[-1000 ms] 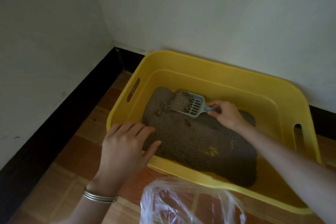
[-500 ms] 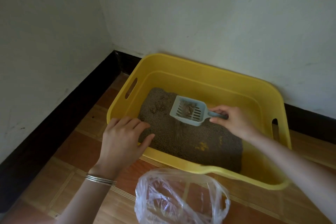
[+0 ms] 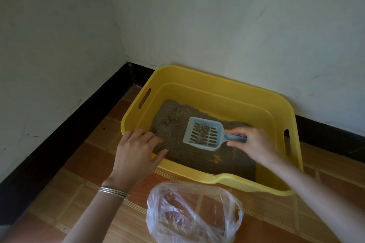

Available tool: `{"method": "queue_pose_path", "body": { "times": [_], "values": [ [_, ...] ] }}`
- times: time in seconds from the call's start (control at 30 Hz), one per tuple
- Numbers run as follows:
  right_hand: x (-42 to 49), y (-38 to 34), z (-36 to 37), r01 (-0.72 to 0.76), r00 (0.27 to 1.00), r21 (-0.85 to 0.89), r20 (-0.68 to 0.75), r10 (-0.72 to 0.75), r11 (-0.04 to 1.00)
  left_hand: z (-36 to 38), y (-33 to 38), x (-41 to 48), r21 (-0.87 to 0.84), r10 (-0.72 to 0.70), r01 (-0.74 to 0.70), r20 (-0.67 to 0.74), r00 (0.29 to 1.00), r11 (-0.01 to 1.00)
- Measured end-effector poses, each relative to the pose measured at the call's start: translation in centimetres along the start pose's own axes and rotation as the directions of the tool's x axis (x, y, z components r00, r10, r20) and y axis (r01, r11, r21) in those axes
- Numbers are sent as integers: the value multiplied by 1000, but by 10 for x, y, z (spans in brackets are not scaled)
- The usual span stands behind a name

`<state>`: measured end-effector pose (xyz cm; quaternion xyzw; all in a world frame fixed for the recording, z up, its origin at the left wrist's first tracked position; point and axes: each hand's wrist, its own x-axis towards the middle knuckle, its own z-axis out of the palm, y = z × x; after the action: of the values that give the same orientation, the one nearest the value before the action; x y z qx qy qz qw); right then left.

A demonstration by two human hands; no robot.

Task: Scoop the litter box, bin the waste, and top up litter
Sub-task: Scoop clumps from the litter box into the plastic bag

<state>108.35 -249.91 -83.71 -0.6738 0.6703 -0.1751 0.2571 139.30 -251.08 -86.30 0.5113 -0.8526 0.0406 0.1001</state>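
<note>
Pinching the scoop [image 3: 205, 136] by its handle in the right hand [image 3: 254, 144] to carry clumps [image 3: 200, 131] level above the litter [image 3: 173, 144], resting the flat left hand [image 3: 134, 156] on the near left rim of the box [image 3: 217, 79] to steady it, bag [image 3: 193, 213] open just near.

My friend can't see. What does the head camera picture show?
A right hand holds a blue scoop of clumps above the litter in a yellow box, and the left hand rests on its near rim. A clear bag lies on the floor nearby.
</note>
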Motion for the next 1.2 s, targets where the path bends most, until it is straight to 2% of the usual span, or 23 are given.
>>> {"method": "queue_pose_path", "body": {
  "times": [0.2,0.37,0.53,0.67,0.8,0.93,1.13,1.2],
  "values": [
    [-16,-5,3,4,1000,8,9,-4,1000,0,2,-5,-16,4,-4,-19,1000,1000],
    [-41,-22,-3,12,1000,7,4,-12,1000,0,5,-19,-54,64,-67,-57,996,996],
    [-76,-47,-13,34,999,77,-15,-33,996,-12,6,-43,-148,113,-118,-40,993,982],
    [-109,-58,-10,41,999,60,1,-41,997,-19,15,-79,-268,61,-62,-11,998,961],
    [-140,-59,4,43,999,26,-26,-42,999,-3,25,-114,-264,14,23,137,990,964],
    [-153,-44,32,-17,999,-47,-36,15,999,16,34,-135,-202,-13,78,305,952,976],
    [-146,-14,77,-37,999,-173,7,39,984,34,44,-142,-142,29,26,370,929,990],
    [-145,-12,81,42,997,-332,-54,-64,942,36,46,-139,-146,24,35,381,924,989]
  ]
}}
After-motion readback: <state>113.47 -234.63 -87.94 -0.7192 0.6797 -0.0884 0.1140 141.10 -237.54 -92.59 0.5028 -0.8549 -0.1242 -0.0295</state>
